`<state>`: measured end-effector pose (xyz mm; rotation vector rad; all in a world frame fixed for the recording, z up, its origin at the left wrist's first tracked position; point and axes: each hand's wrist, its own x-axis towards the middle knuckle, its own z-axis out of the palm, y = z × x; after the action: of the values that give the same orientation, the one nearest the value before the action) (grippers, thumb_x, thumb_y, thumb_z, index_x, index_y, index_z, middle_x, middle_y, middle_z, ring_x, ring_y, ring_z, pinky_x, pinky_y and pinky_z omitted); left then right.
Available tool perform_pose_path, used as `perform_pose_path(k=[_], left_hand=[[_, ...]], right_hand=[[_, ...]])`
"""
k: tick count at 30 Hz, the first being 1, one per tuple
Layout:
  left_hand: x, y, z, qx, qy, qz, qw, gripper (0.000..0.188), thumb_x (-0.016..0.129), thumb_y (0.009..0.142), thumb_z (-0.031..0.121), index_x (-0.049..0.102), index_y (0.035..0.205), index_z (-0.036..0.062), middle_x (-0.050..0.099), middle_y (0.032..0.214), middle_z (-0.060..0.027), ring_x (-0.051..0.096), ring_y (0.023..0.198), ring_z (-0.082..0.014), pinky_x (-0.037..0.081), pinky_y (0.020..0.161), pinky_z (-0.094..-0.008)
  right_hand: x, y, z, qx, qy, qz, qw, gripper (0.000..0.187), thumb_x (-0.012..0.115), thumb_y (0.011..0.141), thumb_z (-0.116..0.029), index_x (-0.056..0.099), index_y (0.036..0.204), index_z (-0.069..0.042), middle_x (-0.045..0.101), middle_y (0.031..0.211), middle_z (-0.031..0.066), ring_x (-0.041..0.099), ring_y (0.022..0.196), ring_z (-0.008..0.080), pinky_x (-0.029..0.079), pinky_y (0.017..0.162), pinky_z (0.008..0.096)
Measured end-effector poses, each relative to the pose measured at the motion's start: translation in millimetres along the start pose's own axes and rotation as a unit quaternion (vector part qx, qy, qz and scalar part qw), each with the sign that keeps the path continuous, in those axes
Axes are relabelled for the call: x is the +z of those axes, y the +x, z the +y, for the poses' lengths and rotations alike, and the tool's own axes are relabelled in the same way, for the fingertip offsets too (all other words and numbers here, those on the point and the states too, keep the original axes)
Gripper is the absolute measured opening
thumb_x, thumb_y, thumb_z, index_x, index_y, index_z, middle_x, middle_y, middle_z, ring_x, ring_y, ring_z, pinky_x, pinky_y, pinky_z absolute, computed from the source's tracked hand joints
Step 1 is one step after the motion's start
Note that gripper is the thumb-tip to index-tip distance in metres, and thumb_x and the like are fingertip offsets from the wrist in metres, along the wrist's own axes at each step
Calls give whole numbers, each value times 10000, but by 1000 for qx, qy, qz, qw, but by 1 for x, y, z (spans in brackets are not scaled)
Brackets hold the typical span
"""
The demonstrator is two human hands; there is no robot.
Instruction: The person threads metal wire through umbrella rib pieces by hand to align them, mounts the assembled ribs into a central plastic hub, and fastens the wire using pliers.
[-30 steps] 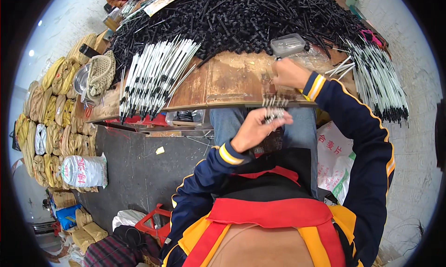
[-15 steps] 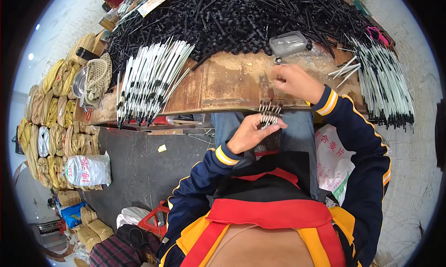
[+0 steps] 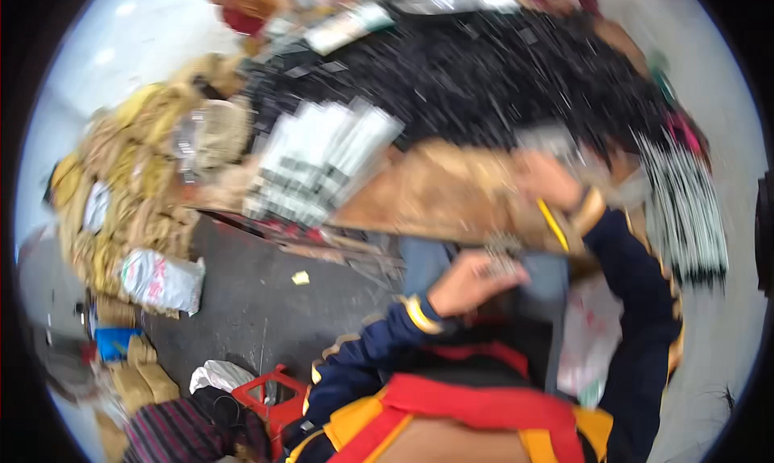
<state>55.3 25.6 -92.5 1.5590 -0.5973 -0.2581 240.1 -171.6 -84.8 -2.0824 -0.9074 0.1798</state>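
Observation:
My left hand [image 3: 468,284] is closed around a small bunch of short, thin metallic pieces [image 3: 503,252] just off the table's near edge; blur hides their exact kind. My right hand [image 3: 550,179] is over the wooden table [image 3: 439,181], beside a small clear plastic box [image 3: 552,139]. Motion smears its fingers, so I cannot make out whether it holds anything. A wide heap of black plastic parts [image 3: 459,68] covers the far side of the table. To the left lies a fanned bundle of white-and-black rods [image 3: 326,153].
Another bundle of white rods with black ends [image 3: 685,209] overhangs the table's right edge. Wrapped tan and yellow sacks [image 3: 121,197] are stacked at the left. On the grey floor stand a white sack [image 3: 164,279] and a red stool [image 3: 278,398].
The whole view has shifted and blurred, with the table now lower and farther right. My left hand keeps its bunch; my right hand stays near the clear box.

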Motion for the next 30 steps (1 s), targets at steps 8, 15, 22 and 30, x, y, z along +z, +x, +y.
perform_pose_path(k=[8, 15, 22, 30], left_hand=[[17, 10, -11, 7, -94, -13, 995, 179, 597, 955, 138, 673, 1061, 14, 686, 1027, -34, 605, 984, -116, 470, 892, -285], [12, 13, -31, 28, -102, 20, 994, 207, 588, 965, 141, 648, 1103, 0, 683, 1043, -45, 620, 984, -123, 487, 889, -285], [19, 20, -20, 20, -97, 45, 994, 192, 594, 961, 154, 674, 1037, -4, 691, 994, -47, 619, 954, -117, 485, 877, -285], [-6, 9, -4, -18, -31, 35, 999, 173, 579, 942, 73, 687, 1053, -5, 692, 1087, -72, 624, 1019, -142, 486, 898, -304]], right_hand=[[1, -18, -36, 183, 57, 12, 981, 142, 604, 814, -53, 659, 889, 55, 650, 670, 86, 620, 500, 137, 493, 451, 268], [13, -2, -31, 71, -34, 28, 997, 159, 634, 782, -71, 669, 893, 37, 677, 716, 128, 673, 622, 204, 520, 579, 312], [2, -20, -46, 61, -47, 35, 996, 162, 605, 793, -78, 642, 923, 10, 661, 784, 121, 656, 756, 182, 489, 672, 313], [-8, -26, -75, -62, -36, 99, 992, 194, 643, 846, -119, 648, 987, 13, 663, 865, 106, 630, 793, 187, 488, 709, 309]])
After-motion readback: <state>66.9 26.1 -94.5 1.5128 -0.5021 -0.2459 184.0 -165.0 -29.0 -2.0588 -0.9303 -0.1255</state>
